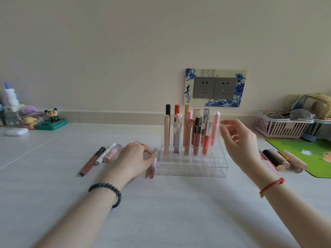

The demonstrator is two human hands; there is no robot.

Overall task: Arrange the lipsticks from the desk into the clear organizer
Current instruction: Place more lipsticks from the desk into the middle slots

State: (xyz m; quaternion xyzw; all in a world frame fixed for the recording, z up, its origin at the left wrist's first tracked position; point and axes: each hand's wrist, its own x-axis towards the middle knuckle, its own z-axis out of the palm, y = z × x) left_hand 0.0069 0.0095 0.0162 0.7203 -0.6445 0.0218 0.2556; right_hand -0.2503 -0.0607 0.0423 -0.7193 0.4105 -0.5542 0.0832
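The clear organizer (211, 167) stands at the desk's middle, with several lipsticks (187, 133) upright in its back rows. My left hand (134, 158) rests on the desk at its left side, fingers closing on a clear pink lip gloss tube (151, 170) that lies flat against the organizer. My right hand (238, 140) hovers just right of the upright tubes, fingers apart and empty. Three lipsticks (102, 156) lie left of my left hand. Several more lipsticks (283, 161) lie on the right.
A green mouse mat (308, 154) lies at the right edge, a pink basket (279, 127) behind it. Figurines (52, 117), a white earbud case (17, 131) and bottles stand at the far left. A double wall socket (215, 87) sits behind the organizer.
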